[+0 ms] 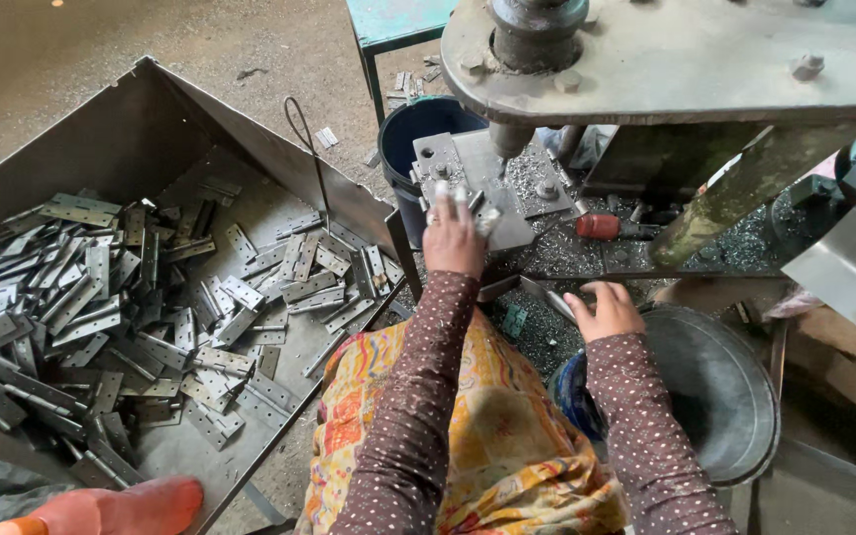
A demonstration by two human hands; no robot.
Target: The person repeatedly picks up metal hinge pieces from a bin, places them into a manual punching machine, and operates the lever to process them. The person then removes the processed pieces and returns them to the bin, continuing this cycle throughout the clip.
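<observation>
At twelve o'clock from the person's lap, the left hand point(453, 236) rests on the grey metal die plate point(468, 173) beneath the press ram point(509, 139), fingers closed over a small flat hinge leaf point(488, 220) pressed onto the plate. At two o'clock, the right hand point(603, 309) curls over the edge of a metal strip point(547, 295); whether it grips the strip cannot be told. Below that hand sits a round dark pan point(735, 396). At nine o'clock, a large steel tray point(141, 119) holds a heap of loose hinge leaves point(131, 307). A dark blue bucket point(408, 129) stands behind the plate.
</observation>
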